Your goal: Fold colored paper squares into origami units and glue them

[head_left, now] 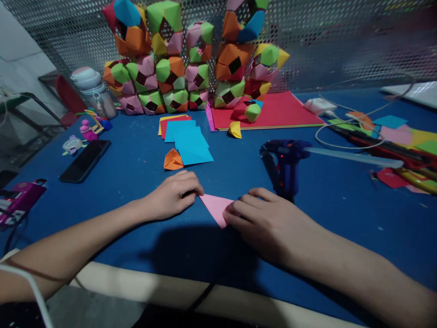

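A blue table [358,207] is under it all. The right hand [262,218] looks biggest; its fingers are bent and close together, and the thumb and fingertips pinch the right side of a pink paper triangle [215,208]. The left hand [177,193] has curled fingers, with the tips pinching the triangle's left corner. So the triangle is between both hands, near the table's front. A dark blue glue gun [288,164] is just behind the right hand. The purple box [27,200] at far left has pale marks, too blurry to read.
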`<state>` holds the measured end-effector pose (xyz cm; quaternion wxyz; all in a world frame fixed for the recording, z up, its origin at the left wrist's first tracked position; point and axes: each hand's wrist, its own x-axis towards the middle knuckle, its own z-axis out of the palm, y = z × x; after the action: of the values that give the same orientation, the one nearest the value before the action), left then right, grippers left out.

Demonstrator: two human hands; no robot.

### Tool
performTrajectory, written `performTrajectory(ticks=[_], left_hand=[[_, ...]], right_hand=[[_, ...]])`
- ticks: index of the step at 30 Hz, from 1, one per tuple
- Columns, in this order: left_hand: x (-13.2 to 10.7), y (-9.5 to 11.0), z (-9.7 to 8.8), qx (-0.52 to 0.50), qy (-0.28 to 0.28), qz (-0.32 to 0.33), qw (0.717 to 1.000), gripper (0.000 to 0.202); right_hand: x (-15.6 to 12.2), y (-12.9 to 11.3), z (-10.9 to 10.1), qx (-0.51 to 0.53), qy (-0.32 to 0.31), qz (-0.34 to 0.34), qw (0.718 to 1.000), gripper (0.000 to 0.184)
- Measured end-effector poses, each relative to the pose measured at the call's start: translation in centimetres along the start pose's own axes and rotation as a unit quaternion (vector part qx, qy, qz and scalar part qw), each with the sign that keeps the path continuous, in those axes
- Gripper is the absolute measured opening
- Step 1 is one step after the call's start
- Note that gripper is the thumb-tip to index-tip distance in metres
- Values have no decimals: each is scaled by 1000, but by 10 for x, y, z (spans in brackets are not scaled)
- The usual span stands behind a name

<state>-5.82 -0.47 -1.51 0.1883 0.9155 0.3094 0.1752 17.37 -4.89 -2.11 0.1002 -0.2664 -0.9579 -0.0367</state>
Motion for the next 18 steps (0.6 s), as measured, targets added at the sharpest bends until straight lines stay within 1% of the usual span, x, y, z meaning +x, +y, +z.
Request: performTrajectory(ticks=[4,10,12,14,15,16,17,18], left_hand=[[0,1,-1,-3,-1,-1,1000,19],[0,1,-1,0,8,-7,1000,20],[0,5,-1,-2,43,-21,999,21],[0,13,1,-1,103,-27,994,19],[0,18,3,5,130,-18,991,18],[0,23,5,14,142,1,990,17],[0,29,9,28,136,32,990,16],[0,35,12,43,113,64,991,16]], right_hand=[[0,-1,0,-8,0,-12,1000,19],[-3,-5,-2,-20,11,-5,1000,18],[-2,-6,-2,-16,12,-1,1000,16],[-1,-6,-1,-7,15,6,1000,16],[-1,-6,-1,-4,19,8,1000,16],[0,-7,-1,-4,24,10,1000,16],[0,-7,0,-6,30,11,999,16],[0,-7,0,-9,36,10,999,17]])
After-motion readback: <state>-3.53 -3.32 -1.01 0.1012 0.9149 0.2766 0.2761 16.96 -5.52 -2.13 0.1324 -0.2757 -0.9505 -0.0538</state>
